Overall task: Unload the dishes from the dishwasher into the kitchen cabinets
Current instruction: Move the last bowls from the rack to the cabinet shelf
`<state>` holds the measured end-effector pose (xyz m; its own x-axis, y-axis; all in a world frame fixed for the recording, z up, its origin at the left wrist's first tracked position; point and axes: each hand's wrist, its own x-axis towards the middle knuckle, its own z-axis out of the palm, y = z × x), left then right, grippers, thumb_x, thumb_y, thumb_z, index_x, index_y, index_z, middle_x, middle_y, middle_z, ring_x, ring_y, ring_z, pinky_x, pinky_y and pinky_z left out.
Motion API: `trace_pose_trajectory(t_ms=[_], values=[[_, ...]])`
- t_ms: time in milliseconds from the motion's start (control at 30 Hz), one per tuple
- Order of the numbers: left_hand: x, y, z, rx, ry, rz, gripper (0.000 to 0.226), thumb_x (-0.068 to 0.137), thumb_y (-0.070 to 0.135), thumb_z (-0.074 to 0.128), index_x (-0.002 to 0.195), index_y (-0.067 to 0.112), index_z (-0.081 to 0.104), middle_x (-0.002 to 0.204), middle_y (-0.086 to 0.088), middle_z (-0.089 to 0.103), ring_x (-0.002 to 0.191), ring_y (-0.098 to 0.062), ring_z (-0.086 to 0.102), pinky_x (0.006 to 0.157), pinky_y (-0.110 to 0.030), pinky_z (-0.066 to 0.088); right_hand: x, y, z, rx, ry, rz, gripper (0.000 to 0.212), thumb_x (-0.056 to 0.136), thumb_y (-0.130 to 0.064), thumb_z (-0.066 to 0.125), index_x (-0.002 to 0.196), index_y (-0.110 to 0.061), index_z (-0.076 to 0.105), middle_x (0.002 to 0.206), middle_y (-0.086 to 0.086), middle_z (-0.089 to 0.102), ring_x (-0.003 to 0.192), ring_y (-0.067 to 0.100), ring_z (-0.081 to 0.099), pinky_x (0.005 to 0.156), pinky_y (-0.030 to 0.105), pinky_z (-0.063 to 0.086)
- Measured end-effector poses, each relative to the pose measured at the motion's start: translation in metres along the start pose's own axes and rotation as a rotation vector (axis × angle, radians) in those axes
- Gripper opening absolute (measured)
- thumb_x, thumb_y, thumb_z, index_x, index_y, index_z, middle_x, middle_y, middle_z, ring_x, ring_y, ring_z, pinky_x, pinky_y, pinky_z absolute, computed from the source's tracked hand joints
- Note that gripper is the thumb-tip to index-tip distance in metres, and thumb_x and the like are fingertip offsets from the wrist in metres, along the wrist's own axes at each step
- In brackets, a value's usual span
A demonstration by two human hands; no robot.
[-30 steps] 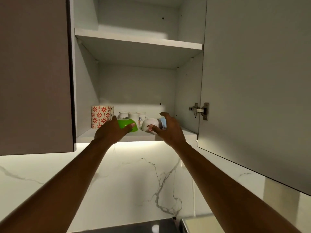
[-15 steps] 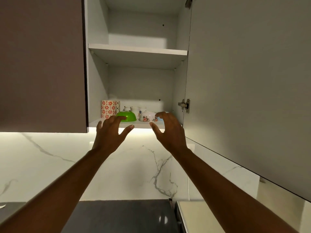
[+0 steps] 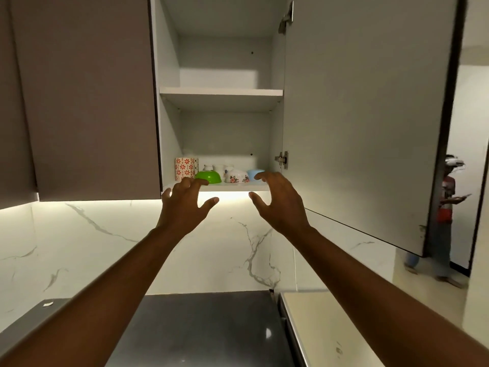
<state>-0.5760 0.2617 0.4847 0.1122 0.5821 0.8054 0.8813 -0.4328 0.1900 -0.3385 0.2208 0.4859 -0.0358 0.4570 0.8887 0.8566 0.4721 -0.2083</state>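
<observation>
The wall cabinet stands open, and its lower shelf (image 3: 227, 186) carries a green bowl (image 3: 209, 176), a white flowered bowl (image 3: 236, 176) and a light blue bowl (image 3: 254, 172), all upside down. Behind them are small white cups (image 3: 219, 168) and a red-flowered container (image 3: 185, 167). My left hand (image 3: 184, 207) hovers below and in front of the green bowl, fingers spread, holding nothing. My right hand (image 3: 280, 203) is raised in front of the blue bowl, also empty with fingers apart. The upper shelf (image 3: 221, 91) is bare.
The open cabinet door (image 3: 365, 115) hangs to the right of my right hand. A closed brown door (image 3: 87, 96) is on the left. Below are a marble backsplash (image 3: 79, 247) and a dark countertop (image 3: 201, 327). A person (image 3: 447, 207) stands in the doorway at far right.
Both hands have let go of the green and flowered bowls, which stay on the shelf, and have drawn back and down. The view has pulled away from the cabinet.
</observation>
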Motion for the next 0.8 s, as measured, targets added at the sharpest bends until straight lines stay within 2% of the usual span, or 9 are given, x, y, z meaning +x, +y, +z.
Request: trace_pose_trajectory(t_ms=[133,300,400,500,600,667,800], values=[[-0.028,0.007,-0.023,-0.001,0.012,-0.007,0.055,0.089,0.058,0.058,0.133,0.026,0.053,0.135,-0.002,0.053,0.126,-0.026,0.05,0.107,-0.055,0.034,-0.018,-0.029,-0.025,0.022,0.035,0.078,0.039,0.091,-0.037,0.066,0.127,-0.025,0.055,0.127,-0.004,0.059,0.117,0.018,0.056,0.087,0.037,0.052],[-0.086,0.007,-0.058,-0.025,-0.074,-0.044,0.063,0.087,0.062,0.055,0.139,0.028,0.045,0.143,-0.003,0.043,0.132,-0.025,0.043,0.111,-0.056,0.029,-0.067,-0.077,-0.031,0.037,0.023,0.161,0.041,0.092,-0.037,0.067,0.128,-0.023,0.055,0.127,0.0,0.06,0.115,0.018,0.056,0.088,0.028,0.045],[-0.114,0.003,-0.077,-0.032,-0.081,-0.035,0.065,0.087,0.063,0.056,0.14,0.029,0.042,0.148,-0.003,0.04,0.136,-0.024,0.039,0.112,-0.056,0.029,-0.089,-0.096,-0.038,0.017,0.038,0.168,0.041,0.092,-0.038,0.066,0.129,-0.022,0.056,0.13,0.0,0.059,0.119,0.019,0.054,0.09,0.026,0.04],[-0.131,-0.003,-0.1,-0.045,-0.084,-0.051,0.066,0.087,0.063,0.057,0.14,0.028,0.043,0.146,-0.004,0.041,0.134,-0.026,0.041,0.112,-0.055,0.029,-0.095,-0.113,-0.06,-0.034,0.083,0.144,0.042,0.092,-0.038,0.066,0.129,-0.021,0.055,0.128,0.001,0.058,0.117,0.019,0.053,0.092,0.029,0.044],[-0.135,-0.002,-0.112,-0.076,-0.081,-0.075,0.066,0.086,0.063,0.057,0.139,0.027,0.044,0.145,-0.005,0.043,0.132,-0.028,0.044,0.11,-0.055,0.032,-0.088,-0.111,-0.097,-0.126,0.201,0.114,0.041,0.091,-0.038,0.065,0.127,-0.021,0.054,0.127,0.002,0.056,0.116,0.018,0.05,0.094,0.03,0.044],[-0.139,0.002,-0.116,-0.088,-0.091,-0.081,0.066,0.086,0.063,0.057,0.139,0.027,0.044,0.145,-0.006,0.044,0.131,-0.028,0.045,0.109,-0.056,0.033,-0.079,-0.101,-0.125,-0.209,0.32,0.116,0.04,0.09,-0.038,0.062,0.126,-0.022,0.053,0.129,0.003,0.053,0.119,0.019,0.048,0.098,0.035,0.044],[-0.146,0.008,-0.121,-0.084,-0.102,-0.069,0.066,0.086,0.062,0.058,0.14,0.027,0.043,0.147,-0.005,0.042,0.132,-0.027,0.044,0.111,-0.055,0.032,-0.066,-0.07,-0.171,-0.284,0.493,0.289,0.05,0.086,-0.04,0.059,0.132,-0.026,0.045,0.14,0.006,0.043,0.131,0.024,0.042,0.106,0.05,0.04]])
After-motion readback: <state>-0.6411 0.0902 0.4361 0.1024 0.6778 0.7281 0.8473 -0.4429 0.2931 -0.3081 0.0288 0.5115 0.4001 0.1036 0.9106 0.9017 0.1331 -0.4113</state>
